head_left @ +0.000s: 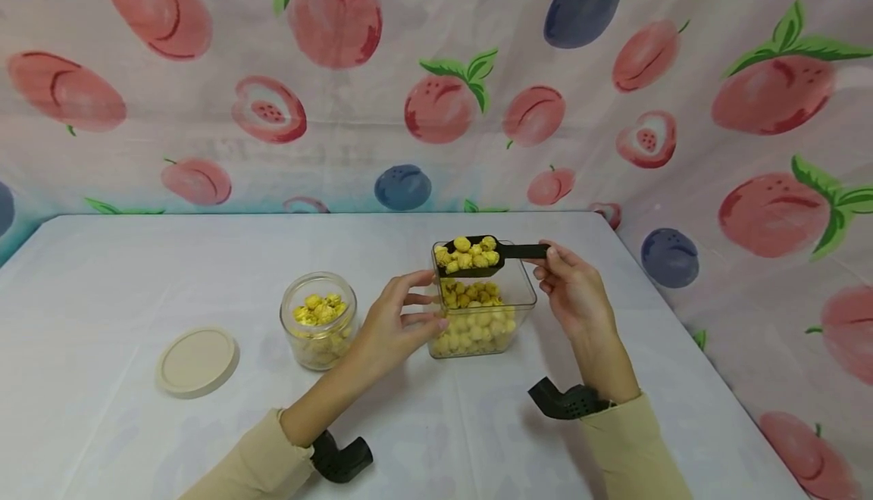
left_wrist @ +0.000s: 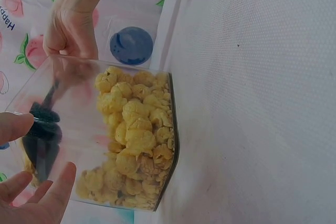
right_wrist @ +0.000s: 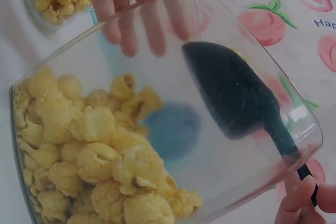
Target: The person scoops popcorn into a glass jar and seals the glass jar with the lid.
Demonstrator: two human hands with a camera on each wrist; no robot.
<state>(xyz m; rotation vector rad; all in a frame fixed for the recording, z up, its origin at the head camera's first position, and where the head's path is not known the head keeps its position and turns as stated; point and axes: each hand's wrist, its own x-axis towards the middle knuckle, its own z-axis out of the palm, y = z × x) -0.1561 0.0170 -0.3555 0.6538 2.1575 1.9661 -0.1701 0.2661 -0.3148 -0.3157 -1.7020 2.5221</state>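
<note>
Yellow popcorn: we see it heaped in a black scoop over the clear tub.
Right hand: pinches the scoop's handle.
Left hand: fingers relaxed, touching the tub's side.

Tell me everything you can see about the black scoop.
The black scoop looks like matte plastic, with a rounded bowl and a short straight handle. Its bowl is heaped with yellow popcorn. It lies about level, above the open top of the clear square container, apart from the popcorn left inside. The right hand pinches the handle's end between thumb and fingers. The left hand does not touch it.
</note>
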